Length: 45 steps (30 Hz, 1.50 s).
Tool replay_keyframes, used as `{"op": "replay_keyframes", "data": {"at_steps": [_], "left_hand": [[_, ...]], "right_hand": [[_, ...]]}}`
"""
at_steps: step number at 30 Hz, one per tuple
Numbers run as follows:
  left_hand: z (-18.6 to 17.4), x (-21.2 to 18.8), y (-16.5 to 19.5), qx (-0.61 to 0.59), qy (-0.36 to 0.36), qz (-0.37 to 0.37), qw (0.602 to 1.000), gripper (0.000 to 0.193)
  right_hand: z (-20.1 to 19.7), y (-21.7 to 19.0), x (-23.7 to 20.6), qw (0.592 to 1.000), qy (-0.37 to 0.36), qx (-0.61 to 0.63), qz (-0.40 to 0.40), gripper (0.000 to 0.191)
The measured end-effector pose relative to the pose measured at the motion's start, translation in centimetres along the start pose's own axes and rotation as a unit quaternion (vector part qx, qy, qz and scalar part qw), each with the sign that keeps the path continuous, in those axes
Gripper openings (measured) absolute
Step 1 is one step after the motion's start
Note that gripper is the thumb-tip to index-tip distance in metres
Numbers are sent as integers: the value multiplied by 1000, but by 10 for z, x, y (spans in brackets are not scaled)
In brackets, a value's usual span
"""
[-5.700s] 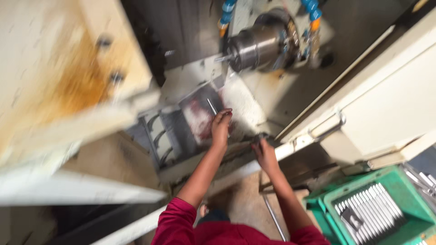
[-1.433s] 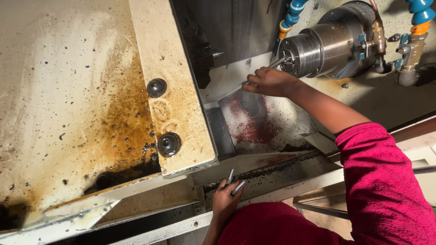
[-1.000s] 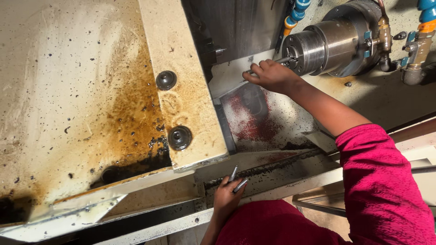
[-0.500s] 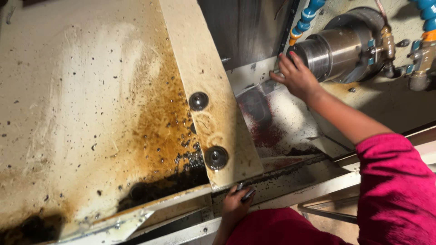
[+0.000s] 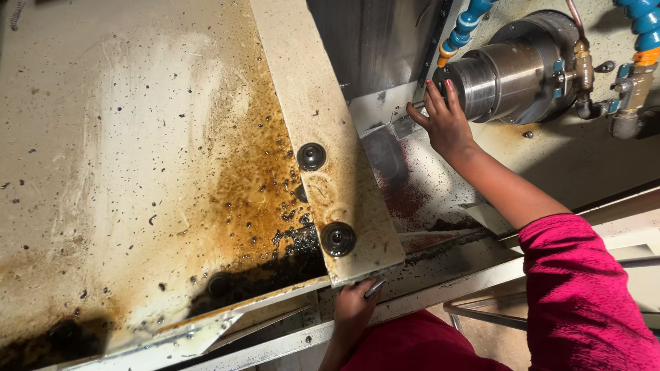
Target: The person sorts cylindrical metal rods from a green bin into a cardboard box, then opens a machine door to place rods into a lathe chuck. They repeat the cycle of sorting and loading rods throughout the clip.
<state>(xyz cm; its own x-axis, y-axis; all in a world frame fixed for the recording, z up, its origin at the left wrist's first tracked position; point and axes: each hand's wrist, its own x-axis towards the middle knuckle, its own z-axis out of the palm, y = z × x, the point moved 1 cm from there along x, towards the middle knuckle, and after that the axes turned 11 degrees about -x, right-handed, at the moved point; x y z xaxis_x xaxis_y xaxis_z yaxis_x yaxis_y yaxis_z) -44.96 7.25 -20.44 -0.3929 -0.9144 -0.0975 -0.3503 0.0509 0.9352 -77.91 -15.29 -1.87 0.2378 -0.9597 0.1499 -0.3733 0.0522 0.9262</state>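
Head view: my right hand (image 5: pixel 445 120) reaches spread-fingered against the steel chuck (image 5: pixel 505 74), at a thin rod (image 5: pixel 417 105) there. Left hand (image 5: pixel 354 302) pinches a small metal pin (image 5: pixel 375 287); stiff, probably oily, best gripped mid-shaft.

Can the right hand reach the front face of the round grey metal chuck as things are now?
Probably yes: the right hand already lies at the front edge of the round grey metal chuck, and nothing stands between them.

Right hand (image 5: pixel 447 120) touches the chuck (image 5: pixel 512 72); stained panel (image 5: pixel 137 172) lies left.
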Motion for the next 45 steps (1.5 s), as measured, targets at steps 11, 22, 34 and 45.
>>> {"op": "replay_keyframes", "data": {"at_steps": [11, 22, 34, 45], "left_hand": [[-5, 11, 23, 27, 76, 51, 995, 25], [-9, 28, 12, 75, 97, 71, 990, 35], [-21, 55, 38, 87, 177, 195, 961, 43], [-182, -97, 81, -26, 491, 190, 850, 20]], "right_hand": [[13, -8, 12, 998, -28, 60, 18, 72], [-28, -75, -88, 933, -23, 341, 117, 75], [-39, -79, -415, 645, -36, 701, 301, 48], [83, -62, -370, 469, 132, 794, 364, 5]]}}
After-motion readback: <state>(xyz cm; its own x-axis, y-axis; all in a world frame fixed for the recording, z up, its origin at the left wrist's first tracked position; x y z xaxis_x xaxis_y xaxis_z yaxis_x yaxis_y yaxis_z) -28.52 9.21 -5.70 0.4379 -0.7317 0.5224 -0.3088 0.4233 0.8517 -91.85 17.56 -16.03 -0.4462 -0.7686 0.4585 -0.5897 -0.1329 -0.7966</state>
